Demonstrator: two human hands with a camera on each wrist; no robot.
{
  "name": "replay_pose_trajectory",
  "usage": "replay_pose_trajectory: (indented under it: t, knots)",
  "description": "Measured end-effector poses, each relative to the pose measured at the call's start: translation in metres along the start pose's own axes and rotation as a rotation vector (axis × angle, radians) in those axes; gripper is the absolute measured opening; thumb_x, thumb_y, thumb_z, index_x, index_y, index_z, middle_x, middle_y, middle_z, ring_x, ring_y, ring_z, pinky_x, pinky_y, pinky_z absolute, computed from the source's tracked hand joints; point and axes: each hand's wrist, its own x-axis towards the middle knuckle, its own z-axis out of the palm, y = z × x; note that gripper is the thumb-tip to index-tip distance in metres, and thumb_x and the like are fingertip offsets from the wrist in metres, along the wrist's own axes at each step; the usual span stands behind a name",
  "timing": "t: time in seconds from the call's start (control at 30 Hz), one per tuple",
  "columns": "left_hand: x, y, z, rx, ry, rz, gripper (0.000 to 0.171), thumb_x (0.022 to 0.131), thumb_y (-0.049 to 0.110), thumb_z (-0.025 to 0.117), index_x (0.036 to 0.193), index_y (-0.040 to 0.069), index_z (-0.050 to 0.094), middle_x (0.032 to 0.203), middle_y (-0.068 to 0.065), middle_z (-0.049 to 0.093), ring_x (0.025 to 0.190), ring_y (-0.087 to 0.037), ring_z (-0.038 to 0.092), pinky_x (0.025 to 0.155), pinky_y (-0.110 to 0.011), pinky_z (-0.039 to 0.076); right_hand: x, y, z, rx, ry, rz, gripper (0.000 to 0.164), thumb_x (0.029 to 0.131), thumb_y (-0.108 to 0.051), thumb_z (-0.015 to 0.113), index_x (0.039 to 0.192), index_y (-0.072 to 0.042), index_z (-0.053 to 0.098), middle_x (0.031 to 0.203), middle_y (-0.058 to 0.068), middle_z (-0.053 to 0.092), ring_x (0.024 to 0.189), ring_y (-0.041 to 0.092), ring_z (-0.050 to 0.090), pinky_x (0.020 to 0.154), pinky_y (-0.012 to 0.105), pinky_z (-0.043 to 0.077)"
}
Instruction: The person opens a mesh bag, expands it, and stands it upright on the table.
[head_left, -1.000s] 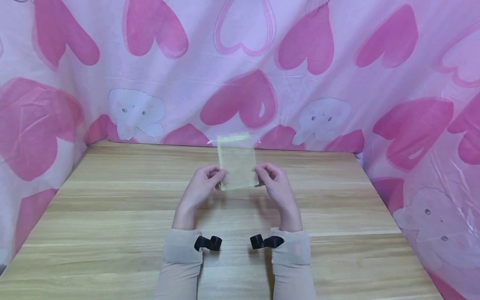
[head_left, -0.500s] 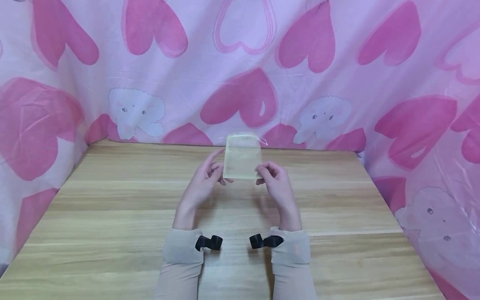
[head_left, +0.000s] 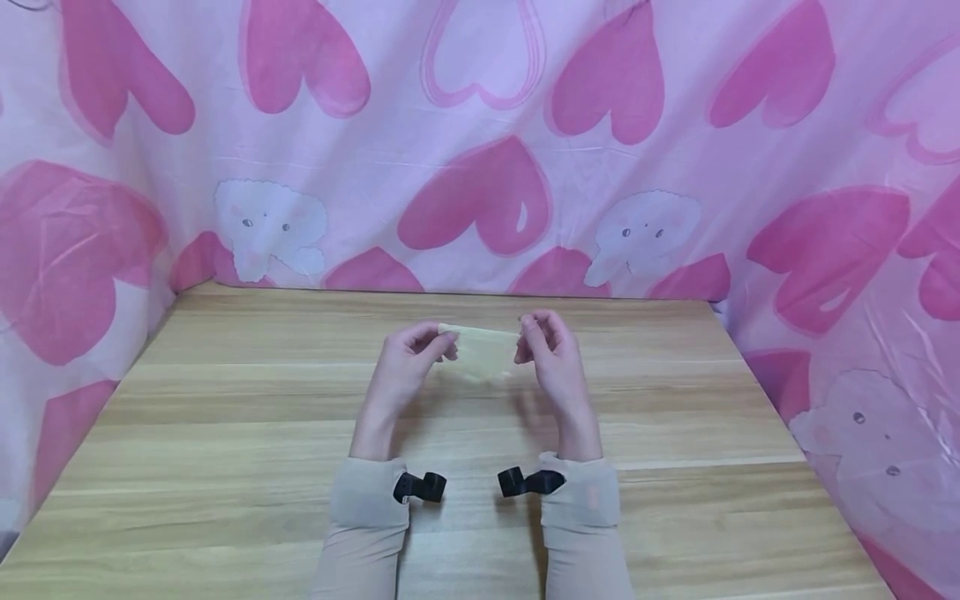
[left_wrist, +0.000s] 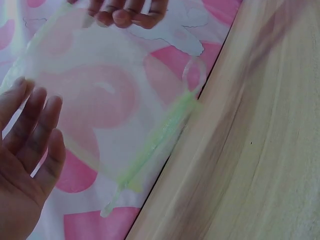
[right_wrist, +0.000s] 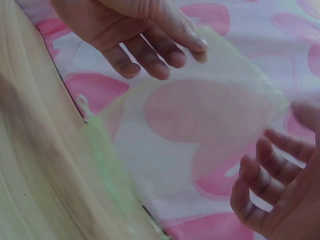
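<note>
A sheer pale-yellow drawstring bag [head_left: 483,352] is stretched flat between the two hands, above the wooden table. My left hand [head_left: 405,358] pinches one corner of its plain edge between thumb and fingers. At the opposite corner, my right hand [head_left: 551,346] pinches the same edge, its other fingers loosely bent. In the left wrist view the gathered greenish mouth [left_wrist: 157,140] hangs lowest, with a white cord loop [left_wrist: 194,75] at one end. The right wrist view shows the bag [right_wrist: 200,110] see-through, the curtain's pattern visible behind it.
The wood-grain table [head_left: 240,467] spreads out below both forearms. Behind it and along both sides hangs a pink curtain [head_left: 360,183] with hearts and white cartoon animals. Black wrist cameras [head_left: 427,487] stick inward from the sleeves.
The bag has turned over: its drawstring mouth pointed up and away before, and now hangs down. The left fingers opened at its side midway, then took a corner; the right hand rose slightly.
</note>
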Motion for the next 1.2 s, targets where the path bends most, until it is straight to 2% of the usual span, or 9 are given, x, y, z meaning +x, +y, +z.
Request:
replay_pose_trajectory:
  t: [0.13,0.27,0.4,0.6,0.73,0.83,0.93,1.07,1.2]
  knots:
    - [0.001,0.001,0.000,0.016,0.013,-0.035,0.019,0.096,0.016,0.064,0.093,-0.002,0.070,0.081,-0.018,0.067,0.079,-0.030,0.062,0.076,-0.041,0.051,-0.001,-0.004,-0.001,-0.099,-0.077,-0.101,0.021,0.097,-0.008,0.061,0.115,0.002,0.064,0.073,0.011,0.054,0.060,0.022,0.053,0.056,0.024,0.045]
    - [0.002,0.000,0.001,0.016,0.039,-0.039,0.020,0.097,0.018,0.064,0.092,-0.001,0.068,0.080,-0.018,0.067,0.078,-0.029,0.061,0.073,-0.042,0.050,-0.006,-0.019,0.003,-0.184,-0.132,-0.130,0.018,0.093,0.000,0.064,0.109,0.008,0.066,0.071,0.013,0.055,0.059,0.025,0.050,0.050,0.022,0.038]
    - [0.002,-0.001,0.002,-0.023,0.075,-0.026,0.020,0.095,0.022,0.066,0.099,0.003,0.066,0.080,-0.013,0.067,0.074,-0.022,0.063,0.071,-0.038,0.051,-0.010,-0.036,0.008,-0.230,-0.102,-0.114,0.013,0.093,0.000,0.063,0.100,0.012,0.067,0.071,0.017,0.055,0.060,0.025,0.051,0.050,0.021,0.038]
    - [0.004,-0.002,0.006,-0.156,0.121,0.003,0.023,0.094,0.016,0.067,0.105,0.002,0.052,0.083,-0.020,0.064,0.065,-0.020,0.062,0.065,-0.032,0.054,-0.012,-0.042,0.009,-0.234,-0.059,-0.107,0.011,0.092,0.002,0.064,0.097,0.012,0.068,0.072,0.024,0.057,0.063,0.028,0.053,0.054,0.021,0.042]
    - [0.005,-0.001,0.008,-0.121,0.052,-0.072,0.021,0.098,0.018,0.061,0.098,-0.003,0.057,0.081,-0.018,0.062,0.065,-0.022,0.061,0.066,-0.034,0.055,-0.013,-0.044,0.010,-0.251,-0.042,-0.144,0.009,0.090,0.003,0.066,0.095,0.011,0.069,0.075,0.020,0.062,0.065,0.024,0.056,0.059,0.021,0.047]
    - [0.006,-0.001,0.011,-0.069,-0.034,-0.121,0.030,0.103,0.021,0.053,0.096,-0.008,0.061,0.081,-0.020,0.063,0.071,-0.031,0.064,0.070,-0.043,0.055,-0.014,-0.046,0.014,-0.311,-0.047,-0.214,0.007,0.088,0.004,0.068,0.092,0.010,0.070,0.076,0.018,0.065,0.065,0.021,0.057,0.059,0.022,0.048]
    - [0.006,0.001,0.015,-0.066,-0.082,-0.126,0.038,0.105,0.022,0.046,0.094,-0.011,0.060,0.082,-0.025,0.063,0.074,-0.041,0.064,0.071,-0.054,0.052,-0.015,-0.048,0.018,-0.369,-0.079,-0.289,0.007,0.085,0.008,0.070,0.091,0.010,0.070,0.076,0.018,0.066,0.063,0.022,0.057,0.059,0.027,0.049]
    - [0.006,0.005,0.021,-0.071,-0.078,-0.146,0.052,0.106,0.036,0.040,0.086,-0.008,0.060,0.078,-0.023,0.065,0.070,-0.039,0.064,0.069,-0.057,0.051,-0.017,-0.051,0.023,-0.395,-0.139,-0.328,0.009,0.082,0.015,0.067,0.089,0.010,0.070,0.074,0.018,0.065,0.064,0.024,0.057,0.062,0.039,0.051]
    - [0.005,0.007,0.024,-0.104,-0.054,-0.194,0.057,0.105,0.043,0.041,0.084,-0.007,0.062,0.073,-0.017,0.066,0.065,-0.028,0.065,0.064,-0.046,0.054,-0.019,-0.053,0.025,-0.395,-0.199,-0.330,0.012,0.079,0.018,0.065,0.085,0.009,0.070,0.074,0.017,0.066,0.066,0.024,0.059,0.066,0.049,0.052]
